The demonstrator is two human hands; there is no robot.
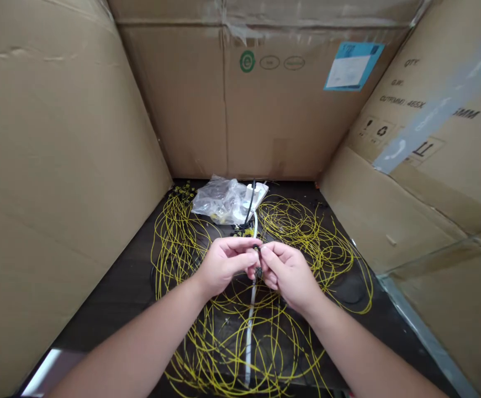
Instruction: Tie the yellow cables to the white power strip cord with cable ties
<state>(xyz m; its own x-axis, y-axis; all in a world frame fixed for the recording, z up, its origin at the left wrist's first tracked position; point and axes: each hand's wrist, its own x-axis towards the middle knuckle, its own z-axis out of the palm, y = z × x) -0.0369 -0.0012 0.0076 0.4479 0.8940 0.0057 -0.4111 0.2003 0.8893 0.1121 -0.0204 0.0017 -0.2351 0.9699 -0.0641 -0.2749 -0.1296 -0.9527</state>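
Between my two hands, near the middle of the view, is a small black part with a bit of yellow (256, 248); its exact kind is too small to make out. My left hand (228, 262) pinches it from the left with thumb and forefinger. From the other side, the fingers of my right hand (286, 270) close at the same spot, and what they grip is partly hidden. A white cable (249, 326) runs below and behind the hands. Loops of thin yellow wire (219, 342) lie on the dark table under my forearms.
Cardboard walls stand at the left (58, 166), back (190, 110) and right (443, 210). By the back wall lies a clear plastic bag (219, 199). Black-and-yellow small parts (184, 192) sit at the back left. More coiled yellow wire (306, 226) spreads at right on the dark table (116, 293).
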